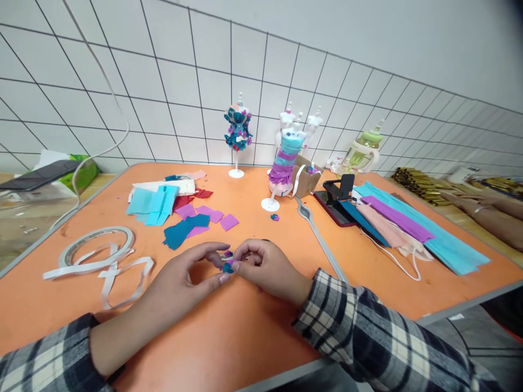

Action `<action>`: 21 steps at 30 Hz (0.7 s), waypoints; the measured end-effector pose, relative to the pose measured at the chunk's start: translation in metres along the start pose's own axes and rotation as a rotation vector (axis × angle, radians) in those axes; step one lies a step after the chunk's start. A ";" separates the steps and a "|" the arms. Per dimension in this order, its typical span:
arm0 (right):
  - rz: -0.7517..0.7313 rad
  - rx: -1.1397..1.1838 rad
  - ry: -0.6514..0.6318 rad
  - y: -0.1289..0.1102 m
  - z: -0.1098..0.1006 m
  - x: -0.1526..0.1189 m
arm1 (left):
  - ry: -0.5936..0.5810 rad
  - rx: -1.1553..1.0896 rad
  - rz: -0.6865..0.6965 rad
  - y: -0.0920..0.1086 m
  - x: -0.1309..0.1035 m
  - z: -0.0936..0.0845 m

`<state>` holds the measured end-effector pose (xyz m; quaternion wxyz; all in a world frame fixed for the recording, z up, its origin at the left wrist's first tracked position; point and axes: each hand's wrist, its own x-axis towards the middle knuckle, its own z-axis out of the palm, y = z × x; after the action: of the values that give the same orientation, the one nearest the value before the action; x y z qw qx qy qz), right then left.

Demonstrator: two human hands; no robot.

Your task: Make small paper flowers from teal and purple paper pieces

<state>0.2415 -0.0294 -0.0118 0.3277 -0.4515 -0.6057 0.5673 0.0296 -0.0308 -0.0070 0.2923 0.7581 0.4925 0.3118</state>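
Observation:
Near the front middle of the table, my right hand (267,269) is closed, thumb and forefinger pinching a small teal and purple crepe paper piece (227,267). My left hand (190,275) curves around it from the other side, its thumb tip against the teal edge. Part of the piece is hidden by the fingers. Beyond my hands lie flat teal crepe paper pieces (180,234) and purple paper squares (229,221). A small teal and purple paper tuft (275,217) rests on the orange table (196,343).
White dress forms stand at the back, one in a teal paper outfit (238,128), another wrapped in blue and purple (283,163). To the left lies a roll of tape (96,238) with loose strips. Paper strips (420,228), a phone (335,208) and a bottle (363,152) are right.

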 end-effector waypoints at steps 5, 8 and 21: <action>-0.135 -0.306 0.432 0.007 -0.061 0.028 | 0.034 0.020 -0.005 -0.014 0.006 -0.006; -0.082 -0.400 0.549 0.018 -0.109 0.043 | 0.051 0.022 -0.005 -0.021 0.010 -0.009; 0.022 -0.769 0.577 0.045 -0.148 0.062 | 0.040 0.029 0.003 -0.024 0.012 -0.013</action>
<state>0.3603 0.0832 -0.0425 0.2857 -0.6853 -0.6512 0.1570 0.0106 -0.0099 -0.0146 0.2708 0.7568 0.5016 0.3199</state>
